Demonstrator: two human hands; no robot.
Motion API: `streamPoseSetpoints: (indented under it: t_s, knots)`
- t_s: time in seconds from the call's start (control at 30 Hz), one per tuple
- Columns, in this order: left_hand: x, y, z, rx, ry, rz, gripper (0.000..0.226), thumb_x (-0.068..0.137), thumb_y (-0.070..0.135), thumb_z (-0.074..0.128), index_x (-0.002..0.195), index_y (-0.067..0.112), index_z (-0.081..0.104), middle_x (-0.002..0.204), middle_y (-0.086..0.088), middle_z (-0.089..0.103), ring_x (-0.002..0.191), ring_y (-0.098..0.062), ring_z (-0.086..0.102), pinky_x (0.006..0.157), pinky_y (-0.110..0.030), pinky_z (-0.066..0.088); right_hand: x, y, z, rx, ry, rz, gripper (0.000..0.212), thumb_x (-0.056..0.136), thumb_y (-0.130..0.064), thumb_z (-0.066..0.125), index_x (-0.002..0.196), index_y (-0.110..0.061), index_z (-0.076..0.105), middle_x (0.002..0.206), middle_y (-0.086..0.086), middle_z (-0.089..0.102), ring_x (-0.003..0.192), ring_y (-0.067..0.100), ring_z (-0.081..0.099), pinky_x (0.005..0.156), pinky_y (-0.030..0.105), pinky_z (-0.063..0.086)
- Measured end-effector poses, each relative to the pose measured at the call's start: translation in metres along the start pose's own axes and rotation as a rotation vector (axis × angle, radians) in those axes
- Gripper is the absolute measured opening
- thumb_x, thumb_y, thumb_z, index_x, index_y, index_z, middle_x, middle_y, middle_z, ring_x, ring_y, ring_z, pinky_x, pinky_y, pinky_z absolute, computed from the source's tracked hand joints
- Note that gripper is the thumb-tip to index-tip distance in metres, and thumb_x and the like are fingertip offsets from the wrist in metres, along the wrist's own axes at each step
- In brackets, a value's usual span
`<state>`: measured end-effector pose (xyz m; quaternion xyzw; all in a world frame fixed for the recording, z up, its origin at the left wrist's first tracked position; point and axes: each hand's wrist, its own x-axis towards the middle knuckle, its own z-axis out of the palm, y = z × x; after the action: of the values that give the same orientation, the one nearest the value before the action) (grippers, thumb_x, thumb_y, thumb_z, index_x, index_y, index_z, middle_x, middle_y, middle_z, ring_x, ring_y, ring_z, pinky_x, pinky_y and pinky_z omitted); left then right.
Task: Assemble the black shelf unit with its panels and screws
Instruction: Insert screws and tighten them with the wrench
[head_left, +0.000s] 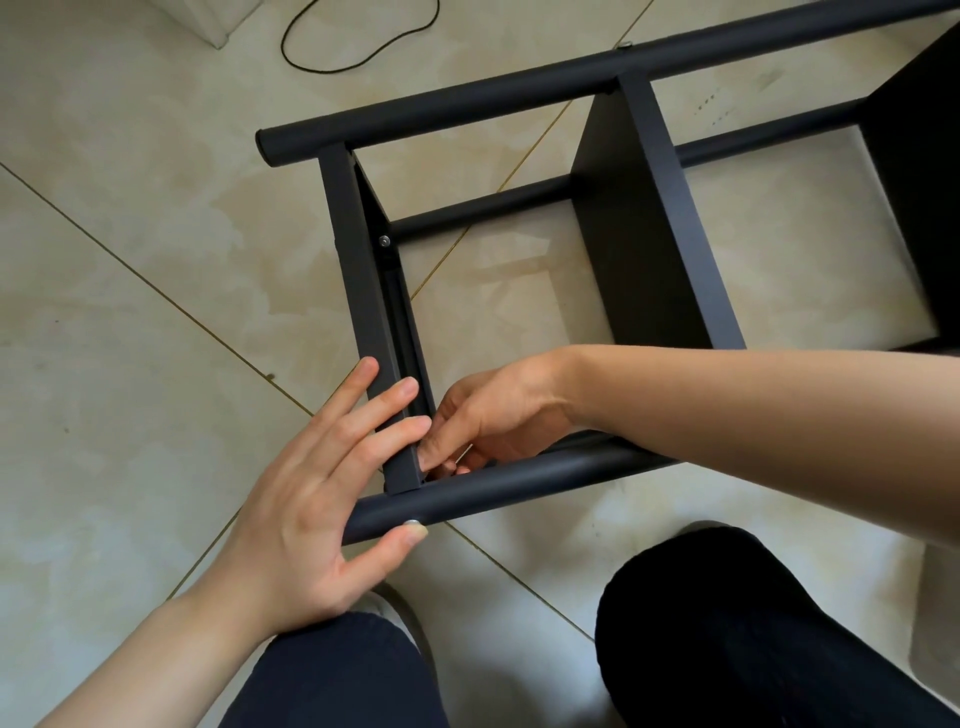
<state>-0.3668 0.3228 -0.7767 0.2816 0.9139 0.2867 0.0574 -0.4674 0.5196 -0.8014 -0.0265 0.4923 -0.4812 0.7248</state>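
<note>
As it lies on its side on a tiled floor (130, 218), a black shelf unit (644, 218) is worked on by a person using both bare hands at its near corner.

Three round tubes show: a far one (519, 85), a thinner middle one (483, 208) and a near one (493, 486); three flat panels cross between them, the end panel (358, 270) nearest the hands. Two screw heads are visible, one inside the end panel (384, 240) and one on the near tube (413, 523). The left hand (317, 499) lies spread, fingers straight over the end panel, its thumb touching the near tube beside that screw. The right hand (488, 415) reaches inside the corner with fingers curled; what they pinch cannot be made out. A black cable (358, 57) loops on the floor beyond.
</note>
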Motion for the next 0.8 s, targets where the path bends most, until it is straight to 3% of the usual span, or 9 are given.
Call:
streamPoseSetpoints:
  t_s: [0.2,0.3,0.47,0.6,0.67,0.73,0.8]
  knots:
    - [-0.001,0.004,-0.003,-0.009,-0.021,-0.033,0.06,0.088,0.043,0.06,0.143,0.02,0.047,0.161,0.005,0.033,0.154,-0.024,0.017,0.121,-0.025,0.022,-0.016,-0.002,-0.002,-0.043,0.044,-0.031,0.018,0.097,-0.027,0.061,0.104,-0.013,0.069,0.093,0.002,0.069,0.087,0.015,0.065,0.092,0.033,0.049]
    - [-0.001,0.006,-0.005,-0.025,-0.024,-0.068,0.062,0.086,0.043,0.062,0.142,0.023,0.048,0.162,0.012,0.03,0.155,-0.019,0.016,0.12,-0.02,0.019,-0.033,-0.005,-0.005,-0.16,0.123,-0.019,0.034,0.098,-0.031,0.06,0.124,-0.009,0.063,0.101,0.0,0.076,0.093,0.015,0.072,0.083,0.026,0.058]
    - [-0.003,0.016,0.0,-0.116,0.046,-0.165,0.067,0.082,0.039,0.063,0.146,0.028,0.048,0.162,0.018,0.029,0.154,-0.013,0.017,0.121,-0.02,0.02,-0.067,-0.005,-0.003,-0.295,0.243,-0.1,0.034,0.097,-0.034,0.06,0.125,-0.015,0.064,0.105,-0.002,0.076,0.098,0.013,0.072,0.087,0.024,0.057]
    - [-0.016,0.036,0.009,-0.403,0.22,-0.457,0.085,0.085,0.038,0.078,0.153,0.046,0.029,0.159,0.029,0.027,0.147,0.003,0.026,0.118,-0.021,0.028,-0.093,0.004,0.01,-0.49,0.381,-0.177,0.027,0.096,-0.034,0.061,0.119,-0.023,0.068,0.103,-0.01,0.075,0.098,0.007,0.069,0.093,0.025,0.054]
    - [-0.02,0.047,0.014,-0.624,0.309,-0.649,0.096,0.075,0.038,0.081,0.15,0.054,0.023,0.153,0.034,0.033,0.14,0.012,0.033,0.112,-0.015,0.031,-0.101,0.011,0.017,-0.588,0.474,-0.211,0.023,0.095,-0.031,0.064,0.116,-0.025,0.071,0.103,-0.011,0.075,0.096,0.002,0.067,0.089,0.016,0.051]
    - [-0.022,0.055,0.019,-0.759,0.36,-0.827,0.093,0.071,0.035,0.078,0.148,0.048,0.029,0.147,0.028,0.044,0.129,0.015,0.044,0.1,-0.008,0.038,-0.106,0.017,0.023,-0.681,0.541,-0.222,0.023,0.095,-0.031,0.064,0.116,-0.026,0.072,0.103,-0.014,0.073,0.091,-0.005,0.064,0.08,0.005,0.047]
    - [-0.021,0.064,0.024,-0.844,0.378,-0.943,0.079,0.077,0.03,0.076,0.147,0.035,0.038,0.144,0.017,0.051,0.121,0.01,0.052,0.091,-0.004,0.043,-0.109,0.022,0.029,-0.769,0.589,-0.218,0.023,0.095,-0.031,0.064,0.116,-0.025,0.072,0.105,-0.014,0.071,0.089,-0.004,0.064,0.076,0.005,0.047]
